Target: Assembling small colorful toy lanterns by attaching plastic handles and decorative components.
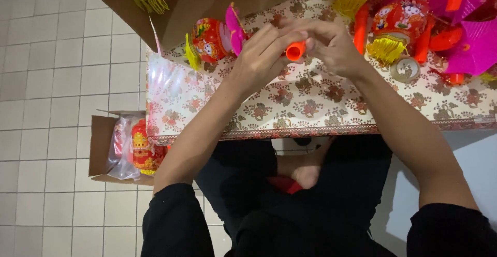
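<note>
You are sitting at the surface (310, 106), which is wearing a floral-patterned cloth and is running out of view at the right edge. A brown cardboard box (207, 8) is standing at its far left corner, cut off by the top of the frame, so only a yellow fringe of its contents is showing. A heap of red and magenta lanterns (429, 24) with yellow tassels is crowding the far right; the pieces are overlapping so much that you cannot count them or tell one from the next. On the tiled floor (52, 81) to your left, a smaller open box (101, 148) is holding red lanterns in clear plastic, partly hidden under the surface's edge. One more red lantern (209, 40) with a magenta end is lying just beyond your left hand.

Your left hand (259, 55) and right hand (331, 42) are meeting above the middle of the surface, both closing on a small orange tube (295, 51). The left grip is curling around it from the side, and the right grip is pinching over its far end. Only the tube's round near end is showing; your fingers are covering the rest, so its length is hard to make out.
</note>
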